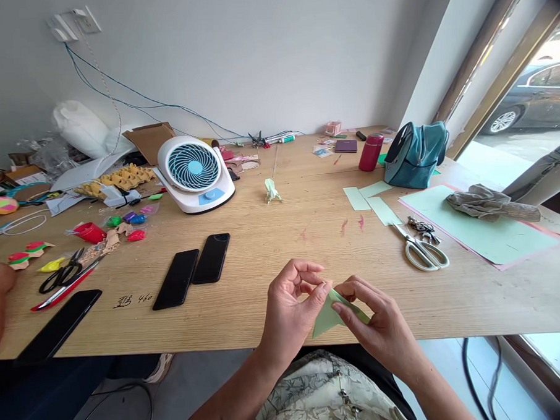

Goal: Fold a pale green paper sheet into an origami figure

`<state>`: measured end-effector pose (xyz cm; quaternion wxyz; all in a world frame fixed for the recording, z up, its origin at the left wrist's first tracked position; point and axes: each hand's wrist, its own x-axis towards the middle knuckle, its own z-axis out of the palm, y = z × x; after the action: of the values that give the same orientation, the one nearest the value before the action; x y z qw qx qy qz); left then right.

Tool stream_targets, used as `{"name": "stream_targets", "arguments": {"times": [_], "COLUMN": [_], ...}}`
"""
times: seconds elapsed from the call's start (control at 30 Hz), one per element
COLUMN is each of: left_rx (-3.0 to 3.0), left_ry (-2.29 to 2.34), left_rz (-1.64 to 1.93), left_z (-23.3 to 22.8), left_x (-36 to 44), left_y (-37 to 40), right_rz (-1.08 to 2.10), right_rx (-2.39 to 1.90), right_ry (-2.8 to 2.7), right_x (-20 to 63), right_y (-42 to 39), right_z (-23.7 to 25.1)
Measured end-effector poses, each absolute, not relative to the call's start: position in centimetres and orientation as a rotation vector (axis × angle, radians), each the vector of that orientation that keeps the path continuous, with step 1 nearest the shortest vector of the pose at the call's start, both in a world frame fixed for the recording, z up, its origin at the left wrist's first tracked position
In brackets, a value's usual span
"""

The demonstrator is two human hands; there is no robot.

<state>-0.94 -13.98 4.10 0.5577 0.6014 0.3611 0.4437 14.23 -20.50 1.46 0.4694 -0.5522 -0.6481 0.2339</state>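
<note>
Both hands, left hand (291, 302) & right hand (375, 320), pinch green paper (328, 316); scissors (421, 250), maybe keys nearby.

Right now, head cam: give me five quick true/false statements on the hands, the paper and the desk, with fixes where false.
1. Both hands hold a folded light green paper at the table's near edge. True.
2. The left hand grips the white-handled scissors. False: the scissors lie untouched on the table, to the right.
3. Two black phones lie side by side left of the hands. True.
4. The desk fan is black. False: it is white with blue blades.
5. The right hand pinches the paper with its fingers. True.
</note>
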Motion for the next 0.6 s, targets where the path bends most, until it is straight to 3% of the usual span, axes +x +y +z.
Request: {"name": "stream_targets", "arguments": {"times": [0.6], "left_rx": [1.438], "left_ry": [0.83], "left_rz": [1.065], "left_z": [3.49], "left_x": [-1.29], "left_y": [-14.13], "right_rz": [0.556], "right_rx": [-1.36], "right_ry": [-1.639], "right_x": [14.12], "right_y": [-20.28], "right_z": [1.78]}}
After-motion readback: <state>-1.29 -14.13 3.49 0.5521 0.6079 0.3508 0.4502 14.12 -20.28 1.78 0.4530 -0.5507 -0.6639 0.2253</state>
